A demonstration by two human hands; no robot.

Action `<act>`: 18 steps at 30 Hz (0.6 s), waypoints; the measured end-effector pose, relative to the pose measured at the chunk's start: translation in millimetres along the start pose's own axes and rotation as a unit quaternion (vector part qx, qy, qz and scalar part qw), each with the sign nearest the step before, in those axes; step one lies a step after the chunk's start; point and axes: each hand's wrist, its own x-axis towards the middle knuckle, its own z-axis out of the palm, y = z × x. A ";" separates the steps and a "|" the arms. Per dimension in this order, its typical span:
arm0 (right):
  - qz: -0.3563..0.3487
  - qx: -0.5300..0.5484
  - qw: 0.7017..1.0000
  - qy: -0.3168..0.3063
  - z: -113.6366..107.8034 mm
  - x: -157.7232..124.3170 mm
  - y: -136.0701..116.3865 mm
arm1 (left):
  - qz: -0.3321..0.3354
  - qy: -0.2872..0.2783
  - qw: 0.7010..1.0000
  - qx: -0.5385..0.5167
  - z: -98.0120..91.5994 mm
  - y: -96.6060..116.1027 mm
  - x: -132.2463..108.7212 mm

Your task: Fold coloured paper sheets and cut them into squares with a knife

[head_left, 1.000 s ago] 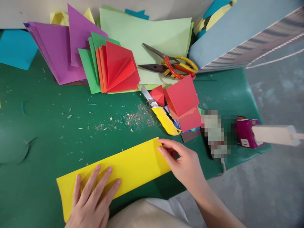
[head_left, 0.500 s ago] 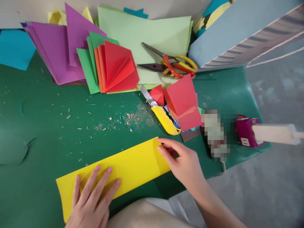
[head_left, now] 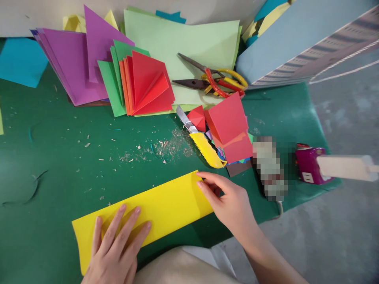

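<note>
Head view looks down on a long yellow paper strip [head_left: 166,203] lying slantwise on a green mat [head_left: 59,157], held down at both ends. The left hand [head_left: 114,252] lies flat, palm down, on the strip's near end; its fingers [head_left: 130,223] are spread apart and pressed on the sheet, clamped on nothing. The right hand [head_left: 232,205] sits at the strip's far end, and its fingertips [head_left: 204,185] are bent together and touch the upper corner there — whether the thumb is tucked under the paper to pinch it, I cannot tell.

Just beyond the right fingertips lies a yellow utility knife [head_left: 207,152], blade out and pointing away from them. Beside the knife, on the outer side of those fingers, is a small heap of red folded squares [head_left: 229,118]. Farther out from the same fingers rest scissors [head_left: 216,79] with yellow and red handles, on a pale green sheet [head_left: 183,35].

Ahead of the left fingers the mat is strewn with paper crumbs [head_left: 166,146] — well past these stands a fan of red, orange and green folds [head_left: 145,85], with purple sheets [head_left: 74,63] just beside it. Well apart from the right hand, on its outer side, sits a magenta box [head_left: 308,163].
</note>
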 end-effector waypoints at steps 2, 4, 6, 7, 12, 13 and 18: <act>0.004 -0.004 1.000 -0.003 -0.4 -0.3 0.4 | -0.002 -0.006 1.000 0.004 -1.1 0.5 0.3; 0.007 -0.005 1.000 -0.004 -0.7 -0.6 0.9 | -0.006 -0.008 1.000 0.004 -1.7 1.0 0.7; 0.009 -0.005 1.000 -0.004 -0.8 -0.8 1.2 | -0.009 -0.002 1.000 0.000 -2.0 1.8 1.3; 0.008 -0.004 1.000 -0.004 -0.7 -0.9 1.3 | -0.013 0.003 1.000 -0.003 -2.1 2.3 1.7; 0.001 -0.010 1.000 0.001 -0.4 -2.3 2.5 | -0.034 0.015 0.999 -0.032 -4.4 7.0 3.5; 0.000 -0.012 1.000 0.003 -0.3 -2.8 3.1 | -0.037 0.014 0.999 -0.035 -4.7 8.1 3.5; -0.011 -0.021 1.000 0.008 -0.1 -4.3 4.9 | -0.053 0.005 0.998 -0.039 -3.7 11.7 0.3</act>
